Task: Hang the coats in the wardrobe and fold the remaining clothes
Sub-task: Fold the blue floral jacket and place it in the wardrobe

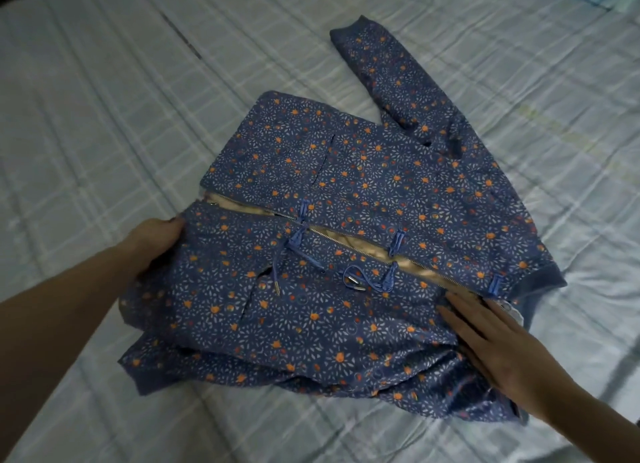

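A blue floral jacket [346, 227] lies front-up on the pale checked bedspread [104, 99], one sleeve [391, 78] stretched away from it, while the left hand [152, 244] grips the jacket's hem edge and the right hand [498, 348] presses flat, fingers straight, near its collar.

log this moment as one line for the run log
floral jacket flat on bed, front open | left hand grips hem edge | right hand presses flat near collar | one sleeve extended
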